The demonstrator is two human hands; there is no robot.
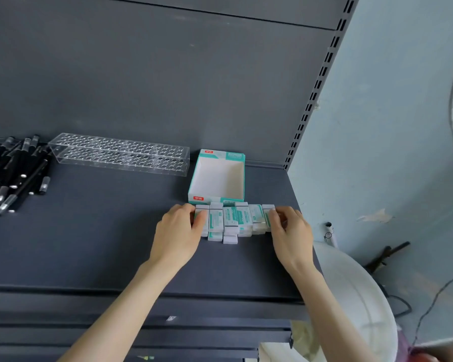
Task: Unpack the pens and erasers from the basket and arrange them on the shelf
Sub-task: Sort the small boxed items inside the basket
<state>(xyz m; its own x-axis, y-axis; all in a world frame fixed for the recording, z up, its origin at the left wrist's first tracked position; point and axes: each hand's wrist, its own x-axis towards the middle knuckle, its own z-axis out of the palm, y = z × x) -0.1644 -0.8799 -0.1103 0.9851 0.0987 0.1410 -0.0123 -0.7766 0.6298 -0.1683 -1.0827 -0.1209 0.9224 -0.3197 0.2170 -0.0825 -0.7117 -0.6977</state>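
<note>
Several white erasers in teal-printed sleeves (232,222) lie bunched in a rough row on the dark grey shelf (89,244), just in front of an empty white and teal cardboard box (218,178). My left hand (178,232) presses against the row's left end, fingers curled round the outermost eraser. My right hand (290,231) holds the row's right end the same way. A pile of black pens (13,173) lies at the far left of the shelf. Beside it stands a clear acrylic pen holder (120,154) with many round holes.
The shelf's back panel rises behind the box. A slotted upright (317,84) marks the right end of the shelf. A white basket (361,296) sits low at the right, below the shelf edge. Cables hang along the pale wall.
</note>
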